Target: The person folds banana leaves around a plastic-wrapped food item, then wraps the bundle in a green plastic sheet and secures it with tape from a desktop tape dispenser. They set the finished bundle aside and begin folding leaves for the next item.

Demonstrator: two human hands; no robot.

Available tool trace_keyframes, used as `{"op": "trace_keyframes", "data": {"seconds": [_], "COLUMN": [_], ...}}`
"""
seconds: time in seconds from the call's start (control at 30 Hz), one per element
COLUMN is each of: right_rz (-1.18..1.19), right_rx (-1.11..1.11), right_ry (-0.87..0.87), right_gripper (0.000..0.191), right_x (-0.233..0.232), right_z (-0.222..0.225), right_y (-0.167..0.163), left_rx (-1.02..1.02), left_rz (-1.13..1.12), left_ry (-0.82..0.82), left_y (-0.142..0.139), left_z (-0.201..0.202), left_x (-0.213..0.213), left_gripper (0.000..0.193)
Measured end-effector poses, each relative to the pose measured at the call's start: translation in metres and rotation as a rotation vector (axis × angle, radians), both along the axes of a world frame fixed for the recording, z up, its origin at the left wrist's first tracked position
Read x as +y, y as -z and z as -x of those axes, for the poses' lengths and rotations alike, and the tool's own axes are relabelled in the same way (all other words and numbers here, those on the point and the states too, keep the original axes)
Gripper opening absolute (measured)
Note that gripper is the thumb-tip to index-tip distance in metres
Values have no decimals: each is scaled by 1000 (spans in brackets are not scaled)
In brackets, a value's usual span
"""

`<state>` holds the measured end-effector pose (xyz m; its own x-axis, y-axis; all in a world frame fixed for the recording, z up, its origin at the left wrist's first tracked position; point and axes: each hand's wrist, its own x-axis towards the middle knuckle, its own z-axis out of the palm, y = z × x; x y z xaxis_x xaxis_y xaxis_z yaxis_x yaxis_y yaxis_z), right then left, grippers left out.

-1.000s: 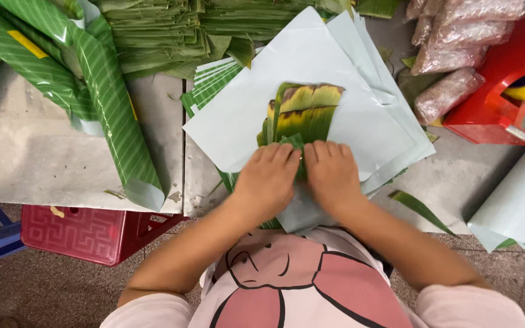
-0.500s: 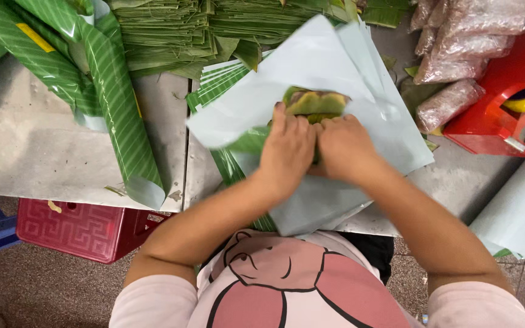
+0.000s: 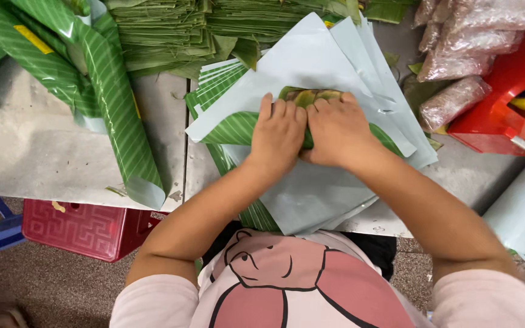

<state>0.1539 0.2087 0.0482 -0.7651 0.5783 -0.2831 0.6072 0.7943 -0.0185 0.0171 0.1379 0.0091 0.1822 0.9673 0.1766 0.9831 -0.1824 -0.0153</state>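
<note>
My left hand (image 3: pixel 277 135) and my right hand (image 3: pixel 337 129) press side by side on a leaf-wrapped roll (image 3: pixel 308 96) lying on a stack of pale sheets (image 3: pixel 317 61) with green striped undersides. The near edge of the top sheet (image 3: pixel 232 127) is folded over the roll, green striped side up, and both hands grip roll and sheet together. Only the far end of the leaf roll shows beyond my fingers.
Green striped wrap sheets (image 3: pixel 110 91) hang over the table edge at left. Stacked green leaves (image 3: pixel 171 24) lie at the back. Clear bags of filling (image 3: pixel 457 54) sit beside a red container (image 3: pixel 511 91) at right. A red crate (image 3: pixel 80 225) stands under the table.
Both hands have rolled the leaf bundle away from me, and the sheet's near edge has come up and over it, showing its green striped side.
</note>
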Motion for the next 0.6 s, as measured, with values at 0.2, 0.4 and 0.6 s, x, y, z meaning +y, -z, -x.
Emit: {"op": "trace_keyframes", "data": {"seconds": [0.2, 0.4, 0.6], "right_rz": [-583, 127, -362], "right_rx": [99, -18, -3], "right_ry": [-105, 59, 81], "right_gripper": [63, 63, 57], "right_x": [-18, 31, -21], "right_z": [3, 11, -2], "right_y": [3, -9, -30], "left_rx": [-323, -137, -111], "left_rz": [114, -145, 377], "left_ry": [48, 22, 217], "left_y": [2, 7, 7], "left_z": [16, 6, 28], "left_x": [18, 14, 72], "left_gripper": [74, 41, 55]}}
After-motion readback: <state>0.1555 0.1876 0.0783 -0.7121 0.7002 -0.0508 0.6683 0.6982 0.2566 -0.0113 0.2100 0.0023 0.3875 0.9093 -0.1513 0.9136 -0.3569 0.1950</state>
